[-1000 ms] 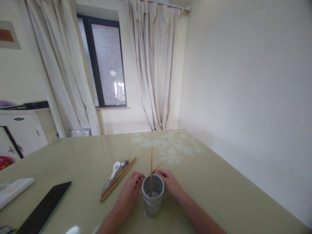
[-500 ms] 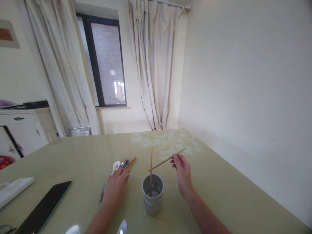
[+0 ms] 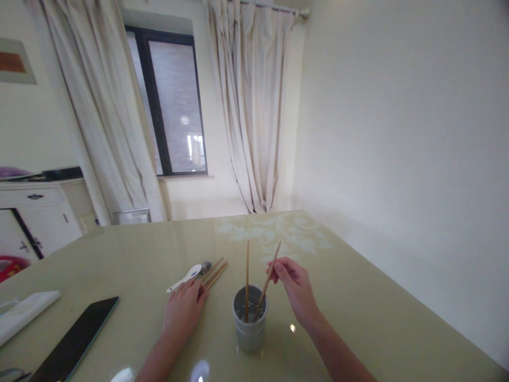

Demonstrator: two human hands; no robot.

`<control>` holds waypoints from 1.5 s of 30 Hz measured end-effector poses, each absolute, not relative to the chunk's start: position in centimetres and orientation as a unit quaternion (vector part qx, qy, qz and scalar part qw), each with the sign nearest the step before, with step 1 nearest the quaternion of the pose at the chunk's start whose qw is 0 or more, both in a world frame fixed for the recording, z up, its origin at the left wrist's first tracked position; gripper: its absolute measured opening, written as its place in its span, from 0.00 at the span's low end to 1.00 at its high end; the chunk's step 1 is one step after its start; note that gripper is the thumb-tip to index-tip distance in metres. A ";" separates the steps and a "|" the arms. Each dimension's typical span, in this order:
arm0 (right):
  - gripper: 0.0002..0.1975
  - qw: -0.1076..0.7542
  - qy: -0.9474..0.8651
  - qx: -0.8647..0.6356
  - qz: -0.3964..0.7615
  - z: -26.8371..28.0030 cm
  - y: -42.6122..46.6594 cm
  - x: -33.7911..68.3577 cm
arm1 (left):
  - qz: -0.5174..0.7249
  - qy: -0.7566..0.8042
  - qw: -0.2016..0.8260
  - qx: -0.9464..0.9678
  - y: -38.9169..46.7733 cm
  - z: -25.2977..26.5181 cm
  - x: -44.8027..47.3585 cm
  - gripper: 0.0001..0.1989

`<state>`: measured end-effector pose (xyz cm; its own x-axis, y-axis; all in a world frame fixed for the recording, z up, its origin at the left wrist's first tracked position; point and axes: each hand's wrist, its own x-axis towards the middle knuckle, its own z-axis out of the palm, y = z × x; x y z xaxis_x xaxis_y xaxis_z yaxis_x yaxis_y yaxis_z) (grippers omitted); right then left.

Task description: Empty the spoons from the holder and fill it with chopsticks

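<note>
My right hand (image 3: 292, 281) pinches a wooden chopstick (image 3: 272, 268), whose lower end is inside a grey utensil holder (image 3: 250, 334). Another chopstick (image 3: 247, 270) stands nearly upright in that holder, which has small holes in its bottom. Left of the holder, my left hand (image 3: 186, 305) is closed over several wooden chopsticks (image 3: 217, 273) lying on the table; its fingers hide their near ends. Against those fingers lies a white spoon (image 3: 186, 277), with metal spoons (image 3: 205, 267) beside it, partly covered.
A black tablet-like slab (image 3: 75, 339) and a white object (image 3: 27, 313) lie on the left of the glossy green table (image 3: 358, 318). A white wall (image 3: 417, 159) runs along the right edge. Behind are curtains (image 3: 254, 106) and a white cabinet (image 3: 43, 207).
The chopstick in my right hand has tilted from nearly level to steep, its lower end now in the holder. Under my left hand the chopsticks have fanned out and the white spoon has shifted.
</note>
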<state>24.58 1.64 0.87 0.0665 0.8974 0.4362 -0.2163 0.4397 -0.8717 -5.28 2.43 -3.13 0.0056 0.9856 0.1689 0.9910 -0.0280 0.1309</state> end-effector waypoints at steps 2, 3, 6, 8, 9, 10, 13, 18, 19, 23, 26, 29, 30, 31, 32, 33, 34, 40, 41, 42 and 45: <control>0.20 0.625 -0.561 -0.332 0.430 0.6 1.6 24.3 | -0.105 -0.704 0.012 -0.702 2.4 -3.2 -5.2 0.11; 0.21 0.617 -0.563 -0.341 0.432 0.4 1.7 24.1 | -0.100 -0.710 0.013 -0.697 2.4 -3.2 -5.2 0.11; 0.24 0.605 -0.553 -0.373 0.435 -0.5 2.2 23.8 | -0.084 -0.717 0.021 -0.692 2.4 -3.3 -5.1 0.11; 0.25 0.589 -0.547 -0.397 0.442 -1.3 2.7 23.7 | -0.079 -0.715 0.024 -0.694 2.3 -3.4 -5.0 0.11; 0.26 0.576 -0.548 -0.408 0.447 -1.8 2.9 23.6 | -0.078 -0.716 0.024 -0.694 2.2 -3.5 -5.0 0.11; 0.26 0.561 -0.553 -0.418 0.452 -2.2 3.0 23.4 | -0.077 -0.718 0.024 -0.692 2.2 -3.6 -5.0 0.11; 0.25 0.517 -0.577 -0.431 0.462 -3.4 3.3 22.9 | -0.081 -0.720 0.029 -0.688 2.2 -3.8 -4.8 0.12; 0.24 0.486 -0.602 -0.422 0.472 -4.3 3.3 21.9 | -0.184 -0.652 -0.047 -0.734 2.0 -3.8 -2.8 0.12; 0.23 0.482 -0.605 -0.416 0.478 -4.4 3.2 21.7 | -0.220 -0.629 -0.085 -0.741 1.8 -3.8 -2.1 0.12; 0.20 0.477 -0.599 -0.367 0.528 -4.3 3.1 21.4 | -0.327 -0.545 -0.215 -0.741 0.7 -3.9 0.6 0.10; 0.21 0.503 -0.568 -0.363 0.541 -4.0 3.1 21.4 | -0.352 -0.508 -0.256 -0.743 0.4 -3.7 1.4 0.12; 0.24 0.563 -0.515 -0.380 0.523 -3.3 3.2 22.0 | -0.355 -0.525 -0.213 -0.744 1.0 -3.3 0.3 0.17; 0.25 0.590 -0.493 -0.387 0.509 -3.0 3.4 22.4 | -0.349 -0.545 -0.179 -0.741 1.3 -3.1 -0.4 0.18; 0.25 0.620 -0.469 -0.394 0.490 -2.7 3.5 22.9 | -0.334 -0.572 -0.136 -0.737 1.6 -3.0 -1.2 0.17; 0.26 0.651 -0.444 -0.403 0.465 -2.3 3.7 23.6 | -0.310 -0.604 -0.090 -0.729 1.8 -3.0 -2.1 0.16; 0.26 0.683 -0.418 -0.410 0.436 -2.0 3.9 24.4 | -0.274 -0.637 -0.043 -0.719 2.0 -3.0 -2.9 0.14; 0.26 0.714 -0.391 -0.414 0.408 -1.6 4.1 25.3 | -0.230 -0.668 -0.005 -0.708 2.2 -3.1 -3.7 0.13; 0.24 0.801 -0.305 -0.357 0.371 0.5 4.4 28.9 | -0.092 -0.725 0.011 -0.683 2.3 -3.3 -5.7 0.12; 0.24 0.797 -0.318 -0.350 0.376 0.8 4.2 28.8 | -0.096 -0.722 0.000 -0.685 2.3 -3.2 -5.7 0.12; 0.23 0.788 -0.339 -0.344 0.382 1.1 3.9 28.5 | -0.102 -0.718 -0.009 -0.689 2.4 -3.2 -5.7 0.11; 0.22 0.745 -0.419 -0.329 0.400 1.6 2.7 26.9 | -0.116 -0.697 -0.012 -0.707 2.4 -3.0 -5.3 0.11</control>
<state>26.88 2.69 1.56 0.3282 0.8730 0.3608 -0.3208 0.4623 -0.8267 -5.26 2.40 -3.02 0.0011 0.9891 0.1469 0.9836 -0.0276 0.1785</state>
